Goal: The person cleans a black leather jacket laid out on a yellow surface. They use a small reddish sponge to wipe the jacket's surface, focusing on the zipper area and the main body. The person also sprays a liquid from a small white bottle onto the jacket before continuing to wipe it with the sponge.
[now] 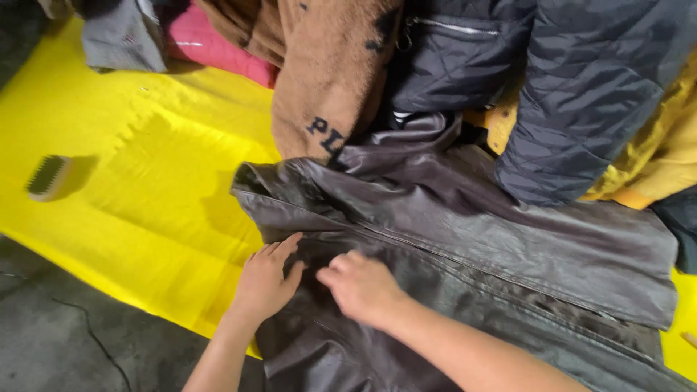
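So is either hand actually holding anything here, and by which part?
Nothing is lifted. Both the left hand and right hand rest on the dark leather jacket near its front edge; a true grip cannot be told.

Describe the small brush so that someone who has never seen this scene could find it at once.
Start from the big yellow sheet spread over the dark floor, and follow it to its far left side, away from the heap of jackets. There the brush lies alone, well clear of both hands on the dark leather jacket. It is the only small hard object there: a pale block with dark bristles.
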